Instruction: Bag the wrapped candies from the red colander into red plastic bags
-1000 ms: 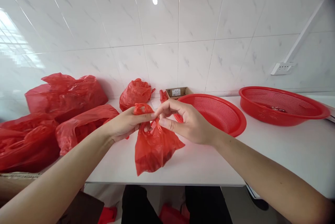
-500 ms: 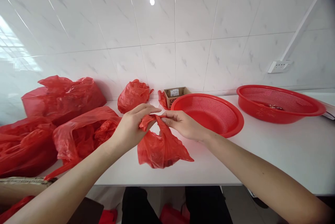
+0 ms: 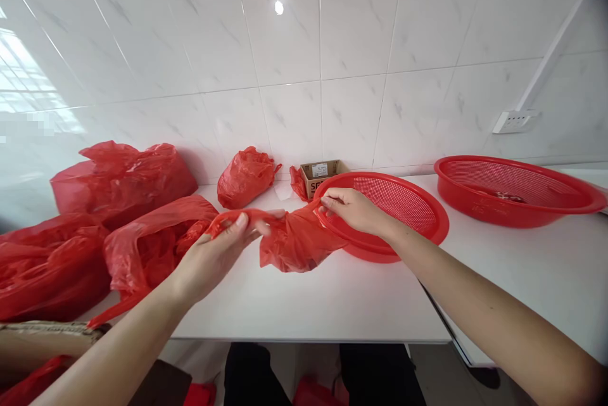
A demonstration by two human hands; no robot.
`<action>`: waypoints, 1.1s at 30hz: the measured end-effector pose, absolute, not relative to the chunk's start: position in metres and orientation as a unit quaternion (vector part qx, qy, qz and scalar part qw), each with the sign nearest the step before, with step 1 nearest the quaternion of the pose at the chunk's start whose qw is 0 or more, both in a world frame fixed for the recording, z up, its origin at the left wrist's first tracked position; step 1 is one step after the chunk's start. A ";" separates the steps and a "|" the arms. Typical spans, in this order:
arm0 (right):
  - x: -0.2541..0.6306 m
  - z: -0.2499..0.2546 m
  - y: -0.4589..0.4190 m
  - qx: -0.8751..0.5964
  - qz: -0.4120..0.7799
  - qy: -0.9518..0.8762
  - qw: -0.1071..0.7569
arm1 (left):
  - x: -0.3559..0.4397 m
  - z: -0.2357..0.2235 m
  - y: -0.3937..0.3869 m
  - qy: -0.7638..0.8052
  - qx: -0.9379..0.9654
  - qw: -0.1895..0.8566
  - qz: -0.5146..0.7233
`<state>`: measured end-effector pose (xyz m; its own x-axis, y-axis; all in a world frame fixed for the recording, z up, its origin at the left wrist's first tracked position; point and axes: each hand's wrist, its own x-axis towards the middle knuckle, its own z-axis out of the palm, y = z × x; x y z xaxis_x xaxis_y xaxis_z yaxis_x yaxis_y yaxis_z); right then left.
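A small red plastic bag (image 3: 299, 244) hangs between my hands over the white table, its top pulled out sideways. My left hand (image 3: 228, 241) grips one end of the bag, thumb on top, fingers partly blurred. With a pinch, my right hand (image 3: 351, 208) holds the other end, in front of the near red plastic basket (image 3: 427, 228). What the bag contains is hidden by the red plastic.
Several red plastic bags (image 3: 123, 181) crowd the left side. A tied red bag (image 3: 246, 178) and an open cardboard box (image 3: 311, 185) stand by the tiled wall. Farther right is another red basket (image 3: 503, 216) with small items inside. The table's front edge (image 3: 308, 337) runs above my legs.
My hands have moved apart, left hand leftward and right hand rightward, stretching the bag's top between them. The bag's body has risen a little. The view has shifted slightly.
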<state>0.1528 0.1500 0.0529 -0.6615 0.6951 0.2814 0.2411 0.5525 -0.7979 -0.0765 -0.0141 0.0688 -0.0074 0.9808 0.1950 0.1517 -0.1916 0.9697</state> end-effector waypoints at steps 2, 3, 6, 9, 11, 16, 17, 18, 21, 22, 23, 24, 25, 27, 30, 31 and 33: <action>0.148 0.063 0.137 -0.242 0.391 -0.823 0.334 | -0.070 0.067 -0.003 0.449 0.501 0.470 0.571; 0.146 0.068 0.131 -0.212 0.394 -0.824 0.349 | -0.065 0.066 0.002 0.449 0.475 0.492 0.575; 0.136 0.080 0.115 -0.138 0.365 -0.845 0.366 | -0.051 0.062 0.012 0.474 0.479 0.533 0.512; 0.126 0.076 0.107 -0.119 0.321 -0.873 0.347 | -0.038 0.059 0.014 0.488 0.517 0.536 0.455; 0.122 0.067 0.106 -0.122 0.359 -0.873 0.306 | -0.034 0.056 0.014 0.494 0.522 0.518 0.464; 0.130 0.057 0.099 -0.191 0.400 -0.843 0.304 | -0.035 0.051 0.014 0.489 0.509 0.487 0.514; 0.132 0.059 0.094 -0.199 0.393 -0.837 0.324 | -0.035 0.050 0.015 0.491 0.511 0.480 0.517; 0.134 0.061 0.088 -0.200 0.393 -0.830 0.341 | -0.035 0.050 0.016 0.492 0.515 0.473 0.519; 0.137 0.061 0.073 -0.190 0.420 -0.806 0.370 | -0.034 0.050 0.015 0.478 0.527 0.463 0.528; 0.137 0.058 0.070 -0.194 0.434 -0.795 0.377 | -0.034 0.050 0.015 0.472 0.532 0.460 0.531; 0.136 0.054 0.069 -0.201 0.454 -0.781 0.379 | -0.035 0.050 0.014 0.469 0.538 0.452 0.535; 0.136 0.048 0.070 -0.208 0.479 -0.767 0.372 | -0.036 0.051 0.013 0.469 0.546 0.438 0.538; 0.136 0.043 0.071 -0.214 0.506 -0.755 0.358 | -0.037 0.050 0.012 0.475 0.556 0.415 0.541; 0.136 0.033 0.077 -0.218 0.525 -0.754 0.329 | -0.039 0.049 0.010 0.501 0.577 0.350 0.542; 0.136 0.028 0.084 -0.223 0.374 -0.816 0.381 | -0.041 0.043 0.010 0.536 0.609 0.253 0.527; 0.136 0.029 0.086 -0.215 0.309 -0.831 0.410 | -0.041 0.042 0.010 0.542 0.617 0.235 0.519; 0.134 0.030 0.088 -0.187 0.260 -0.841 0.436 | -0.041 0.038 0.012 0.546 0.635 0.211 0.504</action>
